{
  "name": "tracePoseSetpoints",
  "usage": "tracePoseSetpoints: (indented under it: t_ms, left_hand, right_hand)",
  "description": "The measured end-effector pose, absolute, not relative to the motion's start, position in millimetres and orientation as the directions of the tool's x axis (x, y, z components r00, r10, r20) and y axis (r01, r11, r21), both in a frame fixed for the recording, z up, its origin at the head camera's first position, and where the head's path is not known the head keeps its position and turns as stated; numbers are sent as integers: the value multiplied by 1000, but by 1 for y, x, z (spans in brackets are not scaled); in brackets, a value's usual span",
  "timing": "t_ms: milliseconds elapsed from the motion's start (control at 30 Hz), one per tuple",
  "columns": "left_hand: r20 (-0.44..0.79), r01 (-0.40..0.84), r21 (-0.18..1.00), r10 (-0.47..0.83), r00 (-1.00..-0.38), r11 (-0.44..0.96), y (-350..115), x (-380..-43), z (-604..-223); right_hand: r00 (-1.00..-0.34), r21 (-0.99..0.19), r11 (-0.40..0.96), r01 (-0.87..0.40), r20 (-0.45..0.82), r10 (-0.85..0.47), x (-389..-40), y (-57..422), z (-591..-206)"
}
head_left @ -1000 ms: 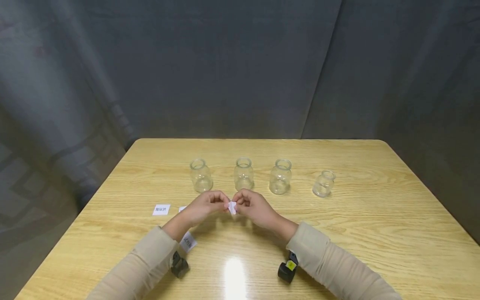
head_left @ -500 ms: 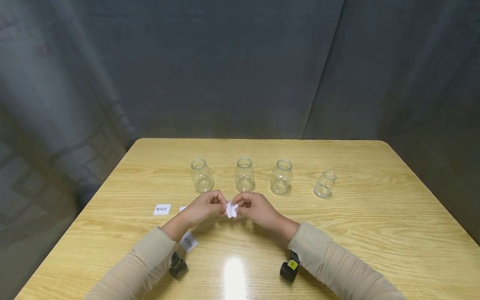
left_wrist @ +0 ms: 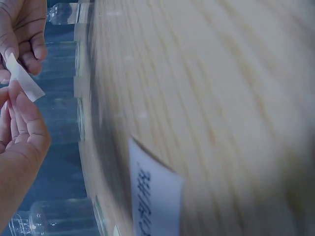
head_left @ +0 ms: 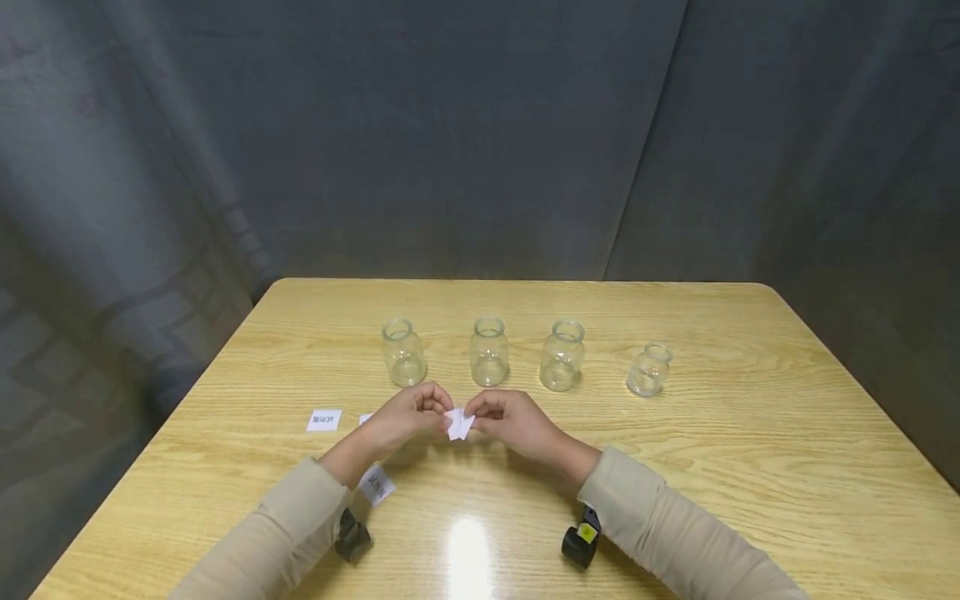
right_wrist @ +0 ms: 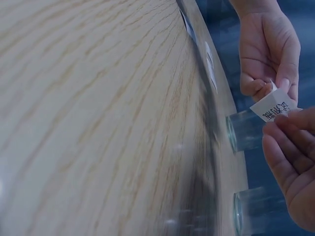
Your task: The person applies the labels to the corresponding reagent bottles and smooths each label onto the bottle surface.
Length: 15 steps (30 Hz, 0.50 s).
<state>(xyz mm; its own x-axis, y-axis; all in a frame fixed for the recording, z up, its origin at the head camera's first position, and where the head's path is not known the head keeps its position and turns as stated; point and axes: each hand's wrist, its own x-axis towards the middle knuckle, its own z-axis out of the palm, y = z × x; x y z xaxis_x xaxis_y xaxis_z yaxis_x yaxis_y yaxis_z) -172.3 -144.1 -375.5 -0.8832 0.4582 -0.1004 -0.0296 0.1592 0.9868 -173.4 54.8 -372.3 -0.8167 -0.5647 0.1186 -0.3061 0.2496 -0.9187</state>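
While the left hand [head_left: 408,415] pinches one side of a small white label [head_left: 458,424] between thumb and fingers, the right hand [head_left: 513,419] pinches the other side in the same way. The label is held between the two hands, raised off the wooden table [head_left: 712,483], just on the near side of the middle jar [head_left: 489,354]. A line runs down it where two white parts meet at an angle; whether it is one folded piece or two layers, I cannot tell. Dark printed characters show on one face in the right wrist view.

A left jar [head_left: 405,356] stands far of the left hand, and a right jar [head_left: 562,358] stands far of the right hand; with the middle one these glass jars form a row, upright and apart from one another. Farther right and a little nearer stands a smaller jar [head_left: 649,370].

On the left of the table lies a printed card [head_left: 324,421]. A second card [head_left: 365,418] is mostly hidden behind the left wrist, and a slanted card [head_left: 377,485] lies nearer, beside the left sleeve [head_left: 281,521]. A dark curtain [head_left: 450,142] hangs beyond the far edge.
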Motion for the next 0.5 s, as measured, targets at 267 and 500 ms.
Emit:
tracePoseSetpoints:
  t_ms: [267,500]
  left_hand:
    - [-131,-49,981,456,-880,187,-147,-171,-375]
    - [-141,-45,976,460,-877,214,-150,-170,-375]
  right_hand:
    - [-830,-902,266,-339,154,-537,-161,55,-351]
    - [-831,-909,258,-326,147,-536,-160,55,-344]
